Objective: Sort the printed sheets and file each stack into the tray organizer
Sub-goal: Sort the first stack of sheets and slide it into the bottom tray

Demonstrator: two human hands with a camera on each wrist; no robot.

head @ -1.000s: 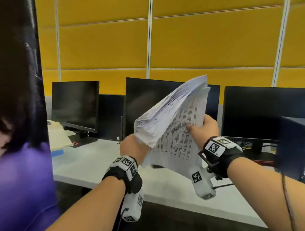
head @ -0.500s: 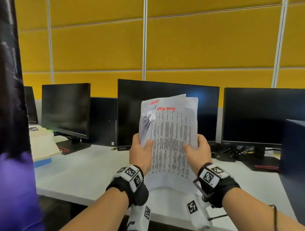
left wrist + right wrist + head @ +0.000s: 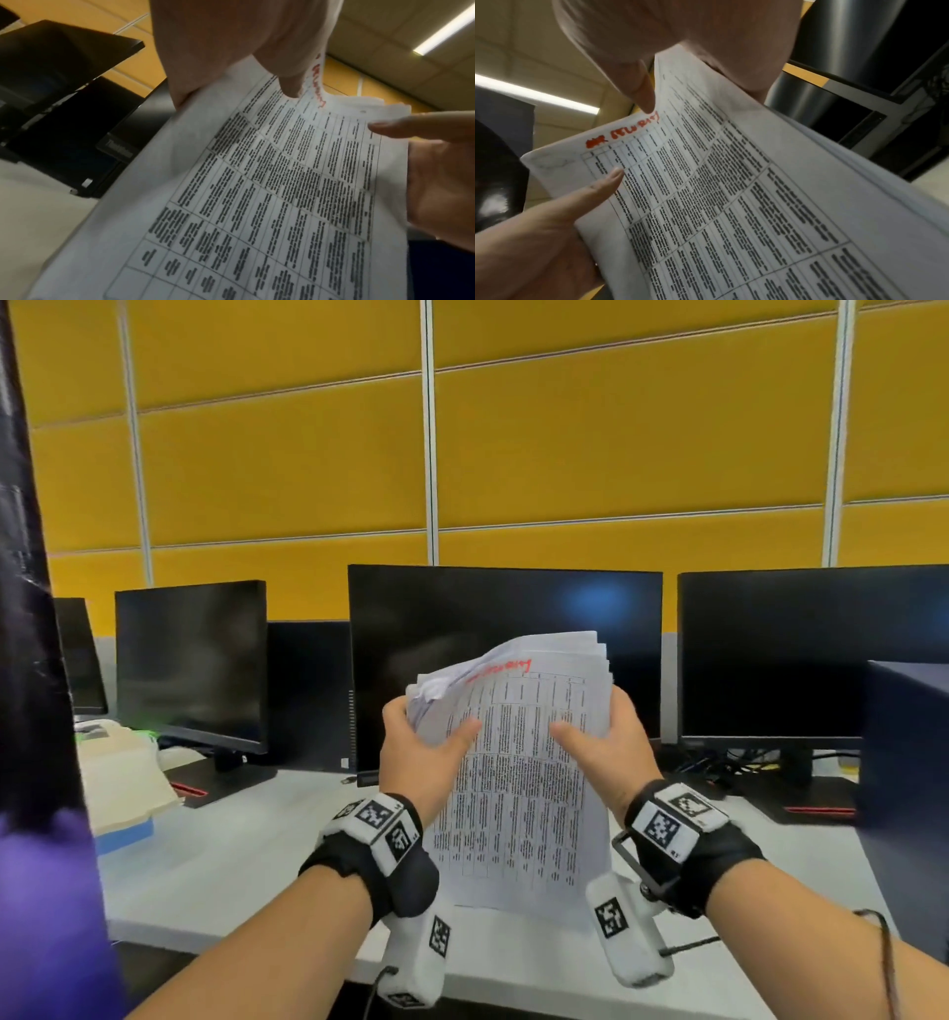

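White printed sheets (image 3: pixel 513 778) stand upright between left hand (image 3: pixel 416 757) and right hand (image 3: pixel 606 752), both gripping.

Printed sheets (image 3: pixel 513 778) matt white paper; monitor (image 3: pixel 506 629) screen glossy black; desk (image 3: pixel 246 855) smooth white.

Office / computer rm: row of dark monitors (image 3: pixel 506 660) w/ stands along a long white desk (image 3: pixel 246 839), black PC tower (image 3: pixel 310 695) btwn two screens, cable tangle (image 3: pixel 719 762) behind. Yellow padded wall panels (image 3: pixel 616 444) w/ grey dividers; ceiling tiles + strip light (image 3: pixel 444 28) overhead
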